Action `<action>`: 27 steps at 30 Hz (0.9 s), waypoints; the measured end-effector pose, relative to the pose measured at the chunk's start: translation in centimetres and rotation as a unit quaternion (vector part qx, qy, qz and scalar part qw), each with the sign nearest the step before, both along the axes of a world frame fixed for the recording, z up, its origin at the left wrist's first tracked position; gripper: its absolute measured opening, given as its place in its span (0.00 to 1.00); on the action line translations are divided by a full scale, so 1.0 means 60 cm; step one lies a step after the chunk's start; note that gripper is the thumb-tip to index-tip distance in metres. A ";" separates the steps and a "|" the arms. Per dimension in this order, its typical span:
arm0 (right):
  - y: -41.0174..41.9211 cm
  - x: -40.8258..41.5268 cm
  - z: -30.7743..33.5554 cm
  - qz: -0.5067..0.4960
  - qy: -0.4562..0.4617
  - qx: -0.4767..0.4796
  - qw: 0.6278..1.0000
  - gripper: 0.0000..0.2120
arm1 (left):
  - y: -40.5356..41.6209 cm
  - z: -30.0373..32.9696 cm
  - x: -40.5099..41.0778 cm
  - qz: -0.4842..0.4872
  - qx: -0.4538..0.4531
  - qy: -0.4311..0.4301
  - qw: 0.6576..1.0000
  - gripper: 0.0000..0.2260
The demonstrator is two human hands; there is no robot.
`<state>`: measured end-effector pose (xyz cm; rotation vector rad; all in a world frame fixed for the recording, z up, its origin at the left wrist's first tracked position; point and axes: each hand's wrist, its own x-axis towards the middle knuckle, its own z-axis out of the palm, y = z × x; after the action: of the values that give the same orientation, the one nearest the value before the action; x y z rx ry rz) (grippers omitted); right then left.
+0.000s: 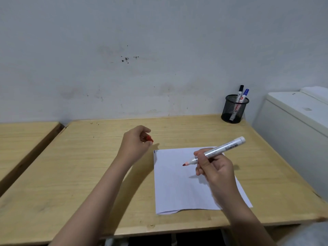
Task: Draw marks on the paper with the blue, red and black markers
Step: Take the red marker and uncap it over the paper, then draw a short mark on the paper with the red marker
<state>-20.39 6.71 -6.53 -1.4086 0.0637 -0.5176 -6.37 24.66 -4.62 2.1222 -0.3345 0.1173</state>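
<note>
A white sheet of paper (179, 185) lies on the wooden desk (92, 171), right of centre. My right hand (215, 167) grips the uncapped red marker (220, 150) above the paper, its red tip pointing left and slightly down, a little off the sheet. My left hand (136, 141) hovers over the desk just beyond the paper's far left corner, closed on the red cap (150, 138). A small dark mark sits at the paper's far left corner. The black marker (240, 93) and the blue marker (245, 95) stand capped in the mesh cup (232, 112).
The black mesh cup stands at the desk's far right corner against the wall. A white appliance (294, 121) flanks the desk on the right. A second wooden table (21, 139) adjoins on the left with a narrow gap.
</note>
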 end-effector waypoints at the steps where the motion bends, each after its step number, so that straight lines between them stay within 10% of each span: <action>1: -0.001 0.001 -0.001 -0.001 0.003 -0.003 1.000 0.07 | -0.005 -0.007 0.016 0.000 0.006 0.011 1.000 0.12; 27: 0.048 0.204 0.007 0.055 0.152 -0.051 0.986 0.10 | 0.021 -0.061 0.032 -0.097 0.103 0.097 0.985 0.14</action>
<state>-8.16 9.60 -6.08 -1.5738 0.2061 -0.2150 -4.43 25.93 -8.28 2.2697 -0.4511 -0.2450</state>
